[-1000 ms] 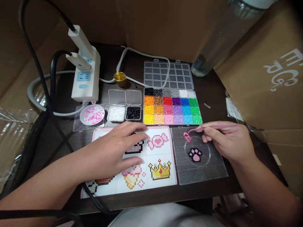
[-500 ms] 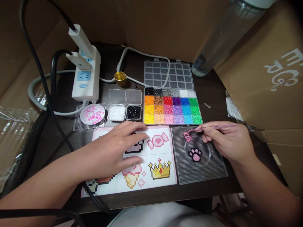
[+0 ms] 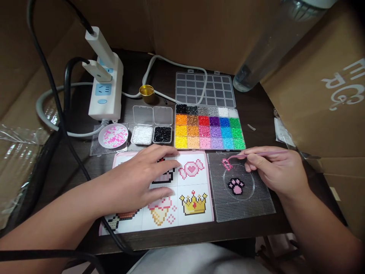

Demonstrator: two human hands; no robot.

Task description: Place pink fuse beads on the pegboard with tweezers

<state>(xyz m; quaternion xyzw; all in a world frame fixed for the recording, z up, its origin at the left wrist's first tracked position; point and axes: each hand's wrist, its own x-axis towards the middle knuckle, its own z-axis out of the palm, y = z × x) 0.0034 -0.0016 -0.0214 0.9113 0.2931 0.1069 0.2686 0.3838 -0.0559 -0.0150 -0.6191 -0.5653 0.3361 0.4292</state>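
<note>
My right hand (image 3: 273,169) pinches pink tweezers (image 3: 264,153) with a bent tip. That tip is at a small pink bead outline (image 3: 227,164) near the top left of the clear pegboard (image 3: 259,209); whether it grips a bead is too small to tell. Below lies a black and pink bead paw (image 3: 236,187), inside a ring outline on the board. My left hand (image 3: 148,177) rests with fingers apart on the pattern sheet (image 3: 196,224), partly covering its pictures. A pink candy (image 3: 192,169) and a yellow crown (image 3: 194,204) show on the sheet.
Behind the sheet sits a divided bead box (image 3: 209,127), lid open. To its left are small boxes of white beads (image 3: 142,135) and black beads (image 3: 162,134), a dish of pink and white beads (image 3: 113,136), a gold cup (image 3: 147,94) and a power strip (image 3: 106,91). Black cable (image 3: 76,158) crosses my left forearm.
The whole view has shifted slightly. The tweezers' tip stays by the pink bead outline, and my left hand keeps its place on the sheet.
</note>
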